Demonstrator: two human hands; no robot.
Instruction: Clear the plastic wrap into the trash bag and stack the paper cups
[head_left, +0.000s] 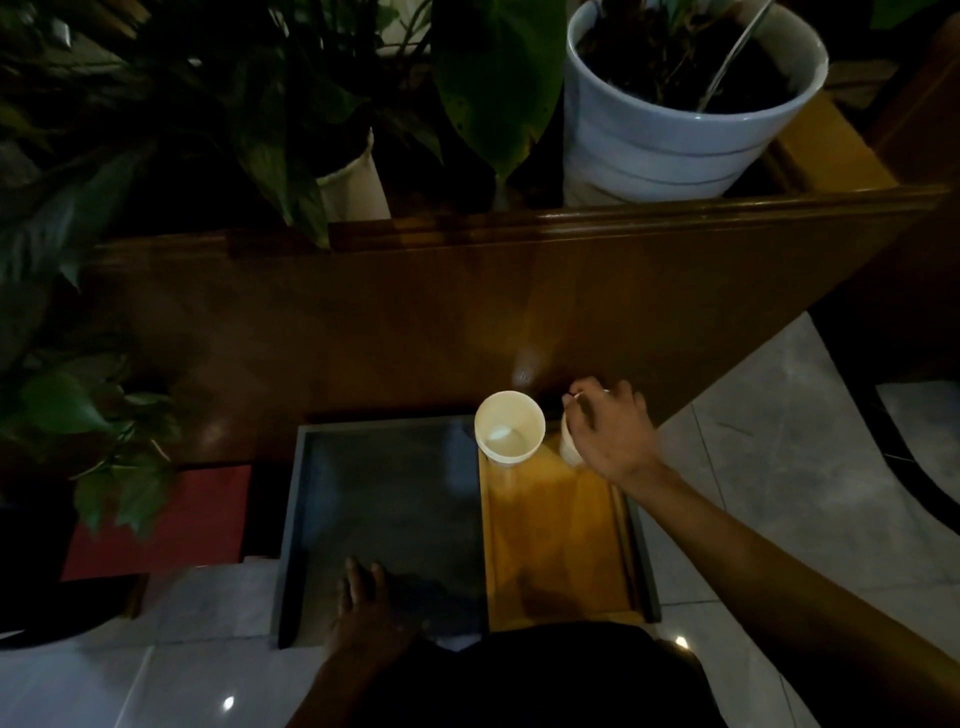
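Observation:
A white paper cup (509, 427) stands upright and empty at the far edge of a small low table, where the dark glass panel (389, 499) meets the yellow wooden strip (556, 540). Just to its right, my right hand (613, 431) reaches over a second white paper cup (569, 447), fingers curled around its rim and mostly hiding it. My left hand (363, 608) rests flat on the near part of the glass, fingers spread, holding nothing. No plastic wrap or trash bag shows in the dim view.
A tall wooden planter ledge (519, 291) rises right behind the table, with a large white plant pot (675, 140) and leafy plants (104, 260) on it. A red box (171, 525) sits left of the table. Pale floor tiles (805, 467) lie to the right.

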